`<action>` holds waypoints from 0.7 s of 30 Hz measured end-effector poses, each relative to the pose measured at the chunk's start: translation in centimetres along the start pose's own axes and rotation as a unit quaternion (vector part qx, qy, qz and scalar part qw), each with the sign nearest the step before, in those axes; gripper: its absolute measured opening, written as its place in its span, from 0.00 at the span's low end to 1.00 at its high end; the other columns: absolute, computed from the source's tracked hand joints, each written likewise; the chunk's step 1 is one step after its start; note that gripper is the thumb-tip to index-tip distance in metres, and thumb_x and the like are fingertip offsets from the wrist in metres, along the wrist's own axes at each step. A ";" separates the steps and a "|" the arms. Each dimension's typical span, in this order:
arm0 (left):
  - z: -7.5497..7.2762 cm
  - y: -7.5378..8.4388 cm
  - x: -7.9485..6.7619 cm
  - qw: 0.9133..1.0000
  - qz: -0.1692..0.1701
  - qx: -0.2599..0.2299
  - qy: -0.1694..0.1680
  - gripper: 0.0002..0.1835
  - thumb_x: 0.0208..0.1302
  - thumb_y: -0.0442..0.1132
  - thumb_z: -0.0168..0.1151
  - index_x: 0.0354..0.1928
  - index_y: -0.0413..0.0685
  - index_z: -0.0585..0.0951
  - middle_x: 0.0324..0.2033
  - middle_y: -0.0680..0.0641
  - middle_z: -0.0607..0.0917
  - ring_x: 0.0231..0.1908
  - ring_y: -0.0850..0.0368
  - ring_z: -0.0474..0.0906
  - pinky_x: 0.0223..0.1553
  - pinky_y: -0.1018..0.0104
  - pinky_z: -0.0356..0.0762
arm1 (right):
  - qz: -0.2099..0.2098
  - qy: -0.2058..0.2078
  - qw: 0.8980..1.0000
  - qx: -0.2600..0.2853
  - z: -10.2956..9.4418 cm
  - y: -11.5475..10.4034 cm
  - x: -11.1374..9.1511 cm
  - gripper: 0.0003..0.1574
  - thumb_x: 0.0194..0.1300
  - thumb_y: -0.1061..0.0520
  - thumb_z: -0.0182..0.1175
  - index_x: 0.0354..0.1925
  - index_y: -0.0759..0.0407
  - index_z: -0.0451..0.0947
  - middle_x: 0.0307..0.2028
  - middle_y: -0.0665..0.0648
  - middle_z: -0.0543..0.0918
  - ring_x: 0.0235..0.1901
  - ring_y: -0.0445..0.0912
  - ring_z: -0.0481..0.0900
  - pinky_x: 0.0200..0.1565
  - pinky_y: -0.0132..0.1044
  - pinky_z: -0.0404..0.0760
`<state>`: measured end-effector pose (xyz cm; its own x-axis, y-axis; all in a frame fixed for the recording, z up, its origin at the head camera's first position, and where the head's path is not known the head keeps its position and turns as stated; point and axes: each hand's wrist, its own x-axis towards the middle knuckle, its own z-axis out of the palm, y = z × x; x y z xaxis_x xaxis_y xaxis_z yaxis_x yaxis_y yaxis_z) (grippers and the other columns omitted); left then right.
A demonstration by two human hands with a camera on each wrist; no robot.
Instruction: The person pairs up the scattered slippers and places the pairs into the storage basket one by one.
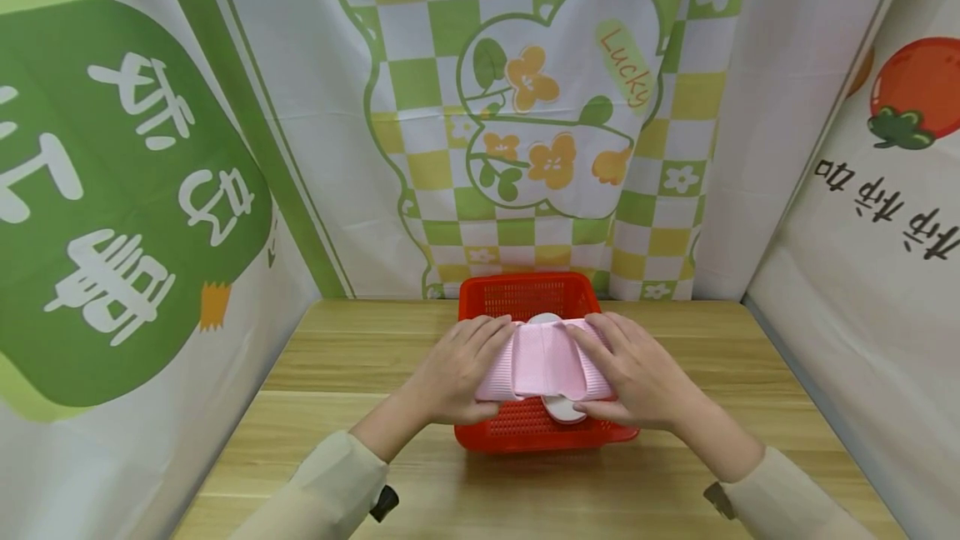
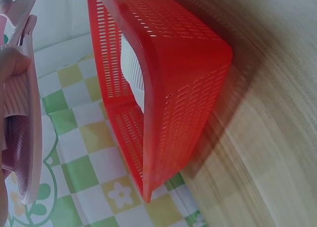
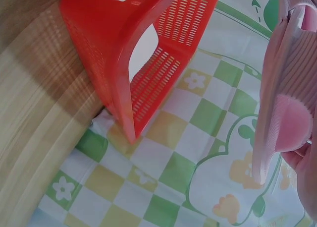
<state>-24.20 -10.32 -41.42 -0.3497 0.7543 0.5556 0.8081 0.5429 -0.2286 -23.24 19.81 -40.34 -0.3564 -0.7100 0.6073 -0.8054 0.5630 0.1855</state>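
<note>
A pink slipper [image 1: 550, 361] with a ribbed insole and a wide smooth strap is held crosswise over a red plastic basket [image 1: 517, 440]. My left hand [image 1: 461, 369] grips its left end, and my right hand [image 1: 641, 373] grips the right end, thumbs on the near side. In both wrist views the slipper [image 2: 32, 138] is apart from the basket, and its sole edge [image 3: 267, 113] shows. Inside the basket lies a white item [image 1: 562, 411], partly hidden under the slipper; its ribbed surface [image 2: 131, 71] resembles an insole.
The basket stands on a wood-grain table [image 1: 360, 348] near its back edge. Behind hangs a green and yellow checked cloth [image 1: 450, 65]. Printed white cloth walls [image 1: 255, 48] close in the left and right sides.
</note>
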 end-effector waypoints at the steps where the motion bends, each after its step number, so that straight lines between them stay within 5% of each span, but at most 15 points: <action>1: 0.0 0.0 0.0 1.000 -0.001 0.000 -0.002 0.51 0.42 0.56 0.67 0.67 0.36 0.63 0.63 0.39 0.71 0.59 0.45 0.68 0.63 0.51 0.63 | 0.001 -0.002 1.000 0.000 0.0 0.0 0.0 0.53 0.59 0.25 0.50 0.66 0.62 0.67 0.53 0.66 0.72 0.51 0.59 0.71 0.52 0.54 0.73; 11: 0.0 0.1 0.0 1.000 -0.005 0.005 -0.009 0.51 0.41 0.55 0.67 0.67 0.37 0.64 0.62 0.39 0.72 0.59 0.45 0.68 0.63 0.52 0.63 | 0.008 -0.017 1.000 -0.012 0.0 -0.3 0.4 0.53 0.60 0.23 0.46 0.66 0.62 0.66 0.52 0.65 0.72 0.51 0.58 0.71 0.54 0.53 0.73; 21: 0.3 0.0 -0.1 1.000 -0.011 0.003 -0.012 0.50 0.41 0.55 0.67 0.67 0.37 0.64 0.62 0.39 0.72 0.59 0.45 0.68 0.62 0.52 0.64 | 0.015 -0.031 0.999 -0.015 0.0 -0.4 0.6 0.55 0.50 0.29 0.63 0.66 0.60 0.66 0.53 0.64 0.72 0.51 0.58 0.70 0.54 0.52 0.72</action>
<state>-24.28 -10.24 -41.72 -0.3795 0.7505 0.5410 0.7970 0.5622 -0.2209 -23.11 19.17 -40.09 -0.4102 -0.7164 0.5643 -0.7793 0.5968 0.1911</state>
